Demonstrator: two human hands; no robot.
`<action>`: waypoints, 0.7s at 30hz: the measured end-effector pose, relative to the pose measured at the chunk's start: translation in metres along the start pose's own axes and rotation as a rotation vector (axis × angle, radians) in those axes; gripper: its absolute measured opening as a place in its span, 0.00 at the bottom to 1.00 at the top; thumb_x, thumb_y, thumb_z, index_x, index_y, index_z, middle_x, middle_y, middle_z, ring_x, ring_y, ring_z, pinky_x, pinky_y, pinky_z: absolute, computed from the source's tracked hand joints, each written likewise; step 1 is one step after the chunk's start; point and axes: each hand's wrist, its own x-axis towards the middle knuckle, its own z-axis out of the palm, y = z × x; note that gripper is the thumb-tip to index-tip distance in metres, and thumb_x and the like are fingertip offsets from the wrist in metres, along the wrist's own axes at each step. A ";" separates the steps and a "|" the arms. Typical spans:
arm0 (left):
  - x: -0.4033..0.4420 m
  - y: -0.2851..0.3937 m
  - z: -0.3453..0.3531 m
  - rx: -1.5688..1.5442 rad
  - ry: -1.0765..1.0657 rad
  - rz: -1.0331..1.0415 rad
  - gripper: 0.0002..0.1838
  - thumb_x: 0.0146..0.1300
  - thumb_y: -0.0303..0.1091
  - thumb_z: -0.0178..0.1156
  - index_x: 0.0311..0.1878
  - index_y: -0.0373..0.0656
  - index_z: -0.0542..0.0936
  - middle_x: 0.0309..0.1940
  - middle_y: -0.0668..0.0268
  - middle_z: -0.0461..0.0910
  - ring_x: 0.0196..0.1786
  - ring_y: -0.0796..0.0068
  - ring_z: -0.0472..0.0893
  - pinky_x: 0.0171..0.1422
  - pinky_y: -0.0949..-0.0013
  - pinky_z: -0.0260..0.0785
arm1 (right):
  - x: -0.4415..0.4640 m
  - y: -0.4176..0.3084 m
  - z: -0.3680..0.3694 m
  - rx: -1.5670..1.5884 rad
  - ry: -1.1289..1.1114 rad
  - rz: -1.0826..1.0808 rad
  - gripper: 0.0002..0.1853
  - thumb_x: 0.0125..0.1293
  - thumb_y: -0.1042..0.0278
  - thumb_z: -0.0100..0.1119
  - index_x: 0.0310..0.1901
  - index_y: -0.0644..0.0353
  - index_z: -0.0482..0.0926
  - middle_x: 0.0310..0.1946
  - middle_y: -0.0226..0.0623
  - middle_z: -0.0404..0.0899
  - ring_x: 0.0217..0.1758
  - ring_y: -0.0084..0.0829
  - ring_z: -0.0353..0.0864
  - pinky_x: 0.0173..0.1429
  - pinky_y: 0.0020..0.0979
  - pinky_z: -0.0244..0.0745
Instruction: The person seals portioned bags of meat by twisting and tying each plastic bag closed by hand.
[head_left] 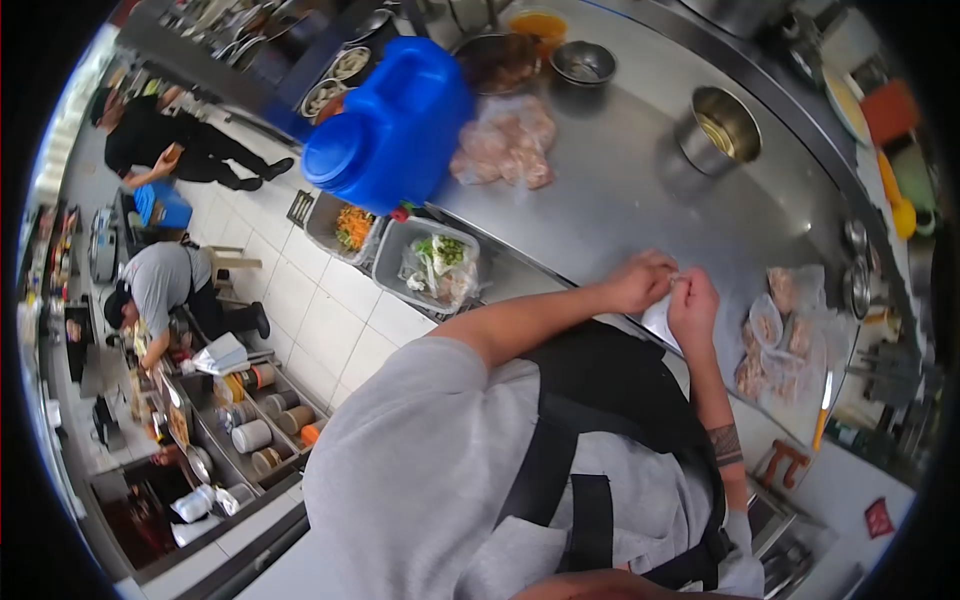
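My left hand [643, 281] and my right hand [692, 304] meet above the front edge of the steel table [610, 190]. Both have their fingers pinched together, nearly touching. Between and just below them shows a pale, thin piece that looks like a plastic bag [657, 322]. Its contents, if any, are hidden by my hands. Right of my right hand lie several clear bags of portioned raw meat [785, 340]. Farther off to the left, a larger clear bag of pale raw meat [505, 145] rests on the table.
A blue jerrycan [400, 120] stands at the table's left end, near a metal bowl [583, 63]. A steel pot [718, 132] sits farther back. Grey bins of vegetable scraps [428, 262] are left below the table. A knife [824, 410] lies right. Two people [165, 280] are across the aisle.
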 end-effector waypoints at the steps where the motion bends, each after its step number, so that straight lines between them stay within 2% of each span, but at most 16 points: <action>1: 0.002 0.003 -0.003 0.020 0.002 -0.025 0.12 0.64 0.29 0.57 0.49 0.39 0.83 0.51 0.53 0.81 0.56 0.48 0.78 0.65 0.49 0.68 | -0.001 -0.005 0.000 0.036 0.016 -0.001 0.08 0.72 0.70 0.55 0.35 0.64 0.76 0.28 0.49 0.76 0.30 0.48 0.78 0.37 0.43 0.73; 4: 0.011 0.015 -0.034 0.174 0.026 -0.051 0.11 0.62 0.28 0.58 0.47 0.40 0.83 0.51 0.53 0.81 0.55 0.48 0.78 0.64 0.50 0.68 | -0.001 -0.021 -0.005 0.094 0.071 -0.017 0.07 0.73 0.70 0.57 0.37 0.63 0.78 0.29 0.45 0.77 0.29 0.42 0.77 0.36 0.38 0.73; 6: 0.023 0.010 -0.075 0.377 0.008 0.041 0.12 0.58 0.28 0.60 0.46 0.40 0.83 0.50 0.53 0.81 0.54 0.48 0.78 0.61 0.50 0.69 | 0.005 -0.032 -0.018 0.138 0.079 -0.055 0.05 0.73 0.71 0.59 0.41 0.63 0.80 0.30 0.43 0.79 0.29 0.40 0.78 0.37 0.37 0.74; 7: 0.035 0.018 -0.098 0.573 0.131 0.115 0.09 0.56 0.29 0.61 0.40 0.37 0.82 0.39 0.50 0.80 0.45 0.47 0.79 0.52 0.49 0.70 | 0.007 -0.032 -0.019 0.182 0.106 -0.090 0.05 0.72 0.71 0.59 0.42 0.63 0.79 0.30 0.43 0.79 0.29 0.41 0.78 0.37 0.37 0.75; 8: 0.033 0.012 -0.122 0.627 0.219 0.054 0.11 0.59 0.30 0.60 0.44 0.37 0.81 0.39 0.51 0.80 0.45 0.47 0.78 0.51 0.48 0.70 | 0.009 -0.029 -0.024 0.202 0.145 -0.108 0.05 0.72 0.71 0.59 0.42 0.63 0.79 0.30 0.43 0.79 0.30 0.42 0.79 0.38 0.37 0.75; 9: 0.040 -0.003 -0.147 0.849 0.234 0.044 0.14 0.61 0.33 0.60 0.48 0.38 0.80 0.41 0.50 0.79 0.47 0.46 0.78 0.53 0.48 0.69 | 0.009 -0.025 -0.033 0.143 0.124 -0.077 0.04 0.71 0.72 0.59 0.43 0.63 0.79 0.32 0.43 0.80 0.32 0.45 0.79 0.39 0.38 0.76; 10: 0.045 -0.012 -0.176 0.914 0.252 0.084 0.14 0.63 0.34 0.60 0.49 0.38 0.79 0.43 0.50 0.79 0.48 0.46 0.77 0.54 0.48 0.69 | 0.008 -0.017 -0.040 0.101 0.166 -0.100 0.05 0.70 0.72 0.60 0.44 0.62 0.79 0.33 0.42 0.81 0.33 0.46 0.80 0.40 0.39 0.77; 11: 0.042 -0.034 -0.201 0.992 0.231 -0.025 0.13 0.63 0.32 0.59 0.49 0.38 0.79 0.44 0.49 0.79 0.48 0.45 0.77 0.54 0.48 0.69 | 0.006 -0.003 -0.047 0.064 0.201 -0.135 0.05 0.69 0.73 0.60 0.44 0.61 0.79 0.35 0.42 0.81 0.35 0.46 0.81 0.42 0.40 0.77; 12: 0.043 -0.032 -0.229 1.023 0.107 -0.060 0.12 0.64 0.30 0.57 0.49 0.37 0.80 0.45 0.49 0.79 0.50 0.44 0.77 0.55 0.48 0.68 | 0.001 0.011 -0.057 0.009 0.171 -0.005 0.08 0.67 0.71 0.62 0.46 0.60 0.80 0.38 0.44 0.81 0.40 0.47 0.81 0.45 0.41 0.78; 13: 0.043 -0.030 -0.239 1.061 0.190 0.009 0.14 0.63 0.31 0.58 0.50 0.38 0.81 0.49 0.50 0.80 0.53 0.45 0.77 0.57 0.47 0.69 | -0.004 0.026 -0.066 -0.026 0.134 0.115 0.10 0.66 0.70 0.63 0.48 0.59 0.80 0.42 0.46 0.81 0.45 0.48 0.82 0.49 0.42 0.78; 14: 0.028 -0.051 -0.256 1.127 0.148 0.008 0.15 0.62 0.31 0.58 0.51 0.39 0.81 0.52 0.51 0.80 0.54 0.45 0.77 0.59 0.47 0.68 | -0.006 0.048 -0.076 -0.046 0.157 0.142 0.10 0.66 0.70 0.63 0.48 0.59 0.80 0.42 0.46 0.81 0.45 0.48 0.82 0.49 0.42 0.78; 16: 0.011 -0.066 -0.269 1.194 0.101 0.016 0.16 0.62 0.31 0.59 0.52 0.40 0.82 0.55 0.52 0.80 0.56 0.46 0.77 0.61 0.47 0.68 | -0.011 0.085 -0.096 -0.472 0.478 0.134 0.16 0.62 0.65 0.67 0.52 0.56 0.81 0.50 0.52 0.79 0.57 0.52 0.79 0.59 0.44 0.77; 17: 0.012 -0.063 -0.271 1.179 0.083 -0.101 0.17 0.61 0.31 0.59 0.54 0.40 0.82 0.57 0.51 0.80 0.58 0.46 0.77 0.63 0.47 0.68 | -0.015 0.093 -0.108 -0.477 0.489 0.144 0.16 0.62 0.65 0.67 0.52 0.56 0.81 0.50 0.52 0.79 0.57 0.52 0.79 0.59 0.44 0.77; 18: 0.016 -0.057 -0.270 1.161 0.066 -0.223 0.19 0.61 0.31 0.60 0.56 0.41 0.81 0.59 0.51 0.79 0.60 0.46 0.76 0.64 0.47 0.67 | -0.020 0.097 -0.122 -0.654 0.478 0.252 0.19 0.61 0.64 0.68 0.53 0.56 0.81 0.54 0.55 0.76 0.60 0.55 0.76 0.62 0.46 0.76; 20: 0.027 -0.040 -0.256 1.199 0.134 -0.159 0.20 0.60 0.31 0.61 0.57 0.40 0.81 0.59 0.50 0.79 0.60 0.46 0.75 0.65 0.46 0.67 | -0.036 0.116 -0.139 -0.829 0.453 0.372 0.22 0.59 0.62 0.70 0.55 0.55 0.81 0.58 0.57 0.74 0.64 0.57 0.73 0.65 0.47 0.75; 21: 0.035 -0.026 -0.245 1.238 0.213 -0.096 0.21 0.60 0.31 0.62 0.57 0.40 0.81 0.58 0.50 0.79 0.61 0.46 0.75 0.66 0.46 0.66 | -0.043 0.135 -0.141 -0.764 0.285 0.418 0.21 0.57 0.63 0.69 0.54 0.56 0.81 0.56 0.57 0.77 0.62 0.57 0.76 0.63 0.48 0.76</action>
